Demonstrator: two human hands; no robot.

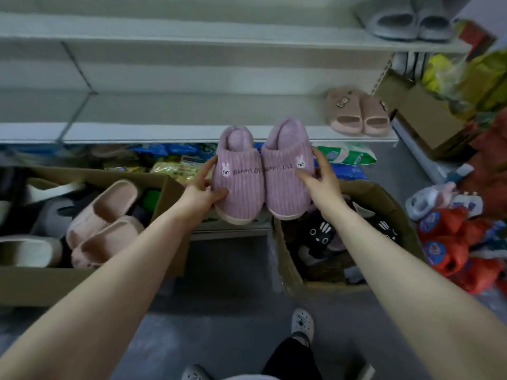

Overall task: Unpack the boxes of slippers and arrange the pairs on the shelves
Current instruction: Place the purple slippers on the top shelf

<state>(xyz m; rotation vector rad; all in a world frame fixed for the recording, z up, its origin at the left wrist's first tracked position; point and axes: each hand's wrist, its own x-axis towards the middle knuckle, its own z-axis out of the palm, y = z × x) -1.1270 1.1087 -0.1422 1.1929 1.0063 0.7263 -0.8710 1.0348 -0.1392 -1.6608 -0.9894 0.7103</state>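
Bare forearms reach forward; left hand (201, 192) and right hand (319, 176) each grip one of two pink ribbed plush slippers (238, 187), side by side, heels at a white metal shelf (164, 133) edge.

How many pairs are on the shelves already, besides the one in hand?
2. A grey pair at the right end of the upper shelf; a pink pair at the right end of the lower shelf. The purple pair is held by left hand and right hand.
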